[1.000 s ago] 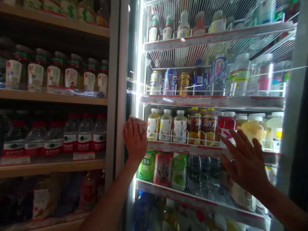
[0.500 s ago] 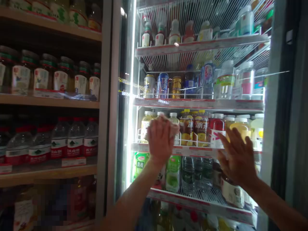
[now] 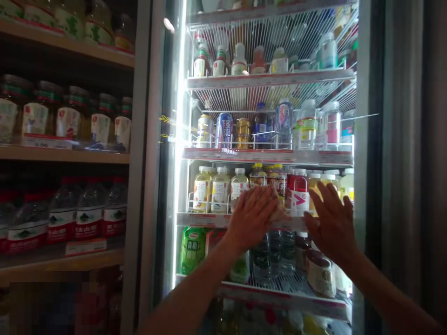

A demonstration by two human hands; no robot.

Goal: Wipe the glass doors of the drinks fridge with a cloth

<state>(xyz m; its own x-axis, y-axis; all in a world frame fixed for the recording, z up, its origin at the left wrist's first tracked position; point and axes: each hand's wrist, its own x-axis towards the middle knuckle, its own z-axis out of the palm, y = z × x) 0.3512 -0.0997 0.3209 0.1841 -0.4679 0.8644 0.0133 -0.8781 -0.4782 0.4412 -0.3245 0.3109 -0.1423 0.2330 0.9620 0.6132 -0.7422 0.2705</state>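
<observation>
Seen from the head camera, a person's left hand (image 3: 253, 216) lay flat over a pale, pinkish cloth (image 3: 280, 212) just right of centre and below the middle of the frame, against what looked to be the glass door (image 3: 268, 104) of a lit drinks cooler. Its fingers were extended rather than clenched, pinning the cloth under the palm. The right hand (image 3: 331, 225), at the right of the frame, was empty, its fingers spread near a bottle of red drink (image 3: 299, 193); whether it touched the pane could not be told. Good work here probably called for an even press, the cloth spread past the fingertips so no bare skin dragged on the glass, and long, overlapping strokes out to the bright light strip (image 3: 179, 139) left of centre. The right palm was best held clear, since a print would need another pass.
</observation>
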